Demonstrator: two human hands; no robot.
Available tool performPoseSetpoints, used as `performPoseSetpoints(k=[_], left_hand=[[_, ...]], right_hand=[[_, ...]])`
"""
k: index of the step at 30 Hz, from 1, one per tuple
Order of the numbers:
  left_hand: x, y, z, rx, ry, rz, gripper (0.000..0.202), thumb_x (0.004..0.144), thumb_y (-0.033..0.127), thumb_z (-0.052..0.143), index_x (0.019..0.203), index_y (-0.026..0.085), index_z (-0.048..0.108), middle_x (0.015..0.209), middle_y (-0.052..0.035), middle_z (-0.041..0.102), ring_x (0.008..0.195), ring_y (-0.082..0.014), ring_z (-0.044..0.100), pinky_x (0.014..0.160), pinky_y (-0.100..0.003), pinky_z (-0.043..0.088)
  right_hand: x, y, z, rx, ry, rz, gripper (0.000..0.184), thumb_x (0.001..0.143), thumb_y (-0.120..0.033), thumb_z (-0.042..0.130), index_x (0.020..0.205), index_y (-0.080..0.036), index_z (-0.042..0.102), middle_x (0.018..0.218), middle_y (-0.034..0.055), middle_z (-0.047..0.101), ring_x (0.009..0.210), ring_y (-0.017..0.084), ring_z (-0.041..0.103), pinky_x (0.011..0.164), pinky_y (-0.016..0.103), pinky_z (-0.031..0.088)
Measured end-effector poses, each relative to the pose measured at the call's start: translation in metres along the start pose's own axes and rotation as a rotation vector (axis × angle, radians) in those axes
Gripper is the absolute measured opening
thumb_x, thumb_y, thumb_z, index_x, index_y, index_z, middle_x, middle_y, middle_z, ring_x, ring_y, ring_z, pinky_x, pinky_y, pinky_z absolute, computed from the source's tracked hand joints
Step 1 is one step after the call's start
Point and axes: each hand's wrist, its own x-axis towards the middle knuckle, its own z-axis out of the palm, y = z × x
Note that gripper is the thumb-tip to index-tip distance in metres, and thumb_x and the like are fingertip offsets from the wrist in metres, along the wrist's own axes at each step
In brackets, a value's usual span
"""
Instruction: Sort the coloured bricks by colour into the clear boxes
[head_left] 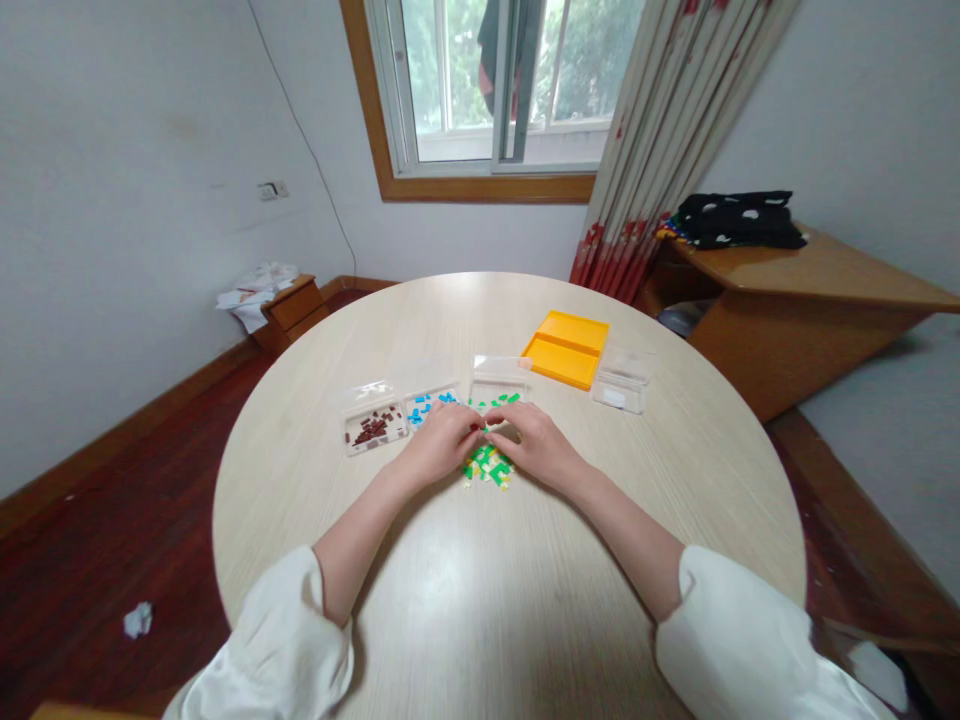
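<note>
Over a small pile of green, yellow and white toy bricks (pixel 489 466), my two hands meet with fingertips almost touching. My left hand (pixel 444 437) is closed in a pinch, and so is my right hand (pixel 531 438). Whatever sits between the fingers is too small to make out; a bit of green shows there. Just beyond the fingers stands a clear box with green bricks (pixel 504 400), its lid raised. Partly behind my left hand is a clear box of blue bricks (pixel 421 408). Left of that, another open clear box holds dark brown bricks (pixel 375 428).
An open yellow case (pixel 568 350) lies at the back right of the round table (pixel 480 610). Beside it is a clear box (pixel 621 385) with something white inside. A wooden desk (pixel 810 265) with dark folded cloth (pixel 739 220) stands to the right.
</note>
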Motion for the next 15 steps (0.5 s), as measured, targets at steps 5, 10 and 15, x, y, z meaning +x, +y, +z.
performPoseSetpoints(k=[5,10,15], left_hand=[[0.0004,-0.0019,0.0038,-0.035,0.044,-0.006,0.012,0.085,0.019,0.052,0.087,0.016,0.063,0.085,-0.0047,0.067,0.082,-0.0187,0.057,0.079,-0.032,0.038],[0.0011,-0.0024,0.0057,-0.065,0.065,-0.025,0.013,0.085,0.019,0.053,0.087,0.016,0.065,0.084,-0.0051,0.067,0.082,-0.0185,0.058,0.08,-0.032,0.038],[0.0013,-0.0009,0.0041,-0.094,0.105,-0.068,0.019,0.085,0.022,0.052,0.099,0.016,0.064,0.086,-0.0054,0.067,0.082,-0.0176,0.058,0.083,-0.032,0.039]], right_hand=[[-0.0007,0.0018,0.0014,-0.01,0.003,0.009,0.012,0.078,-0.015,0.063,0.09,-0.018,0.061,0.088,0.0057,0.069,0.085,0.019,0.061,0.076,0.032,0.045],[-0.0017,0.0026,0.003,-0.009,0.042,-0.019,0.003,0.079,-0.016,0.061,0.082,-0.018,0.06,0.08,0.0045,0.067,0.079,0.018,0.061,0.072,0.03,0.044],[-0.0008,0.0048,0.0005,-0.023,0.1,0.004,0.006,0.08,-0.014,0.057,0.079,-0.019,0.06,0.08,0.0031,0.067,0.078,0.018,0.06,0.073,0.03,0.043]])
